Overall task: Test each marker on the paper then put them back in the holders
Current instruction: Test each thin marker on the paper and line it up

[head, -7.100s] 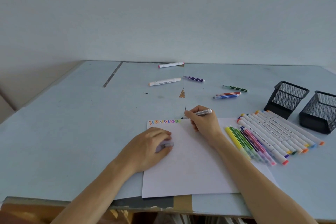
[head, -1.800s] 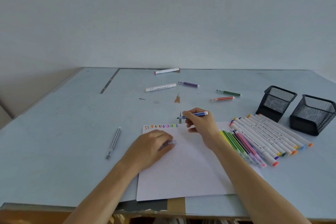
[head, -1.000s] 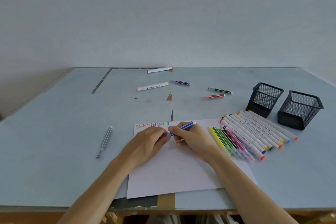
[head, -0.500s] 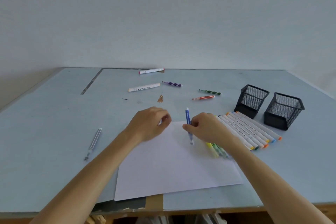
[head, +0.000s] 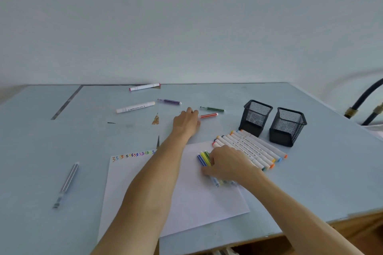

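From the head camera, your left hand (head: 186, 121) reaches toward the far middle of the counter (head: 62, 141), fingers loosely curled at the near end of the red marker (head: 209, 115); whether they grip it yet you cannot tell. Your right hand (head: 227, 163) rests on the thin markers (head: 204, 158) at the paper's (head: 186, 203) right edge, fingers bent over the blue marker (head: 201, 160), seemingly setting it down. Both holders (head: 256, 117) stand toward the far right, apparently empty. Next, you likely pick up the red one, uncap it and mark beside the squiggles (head: 132, 155).
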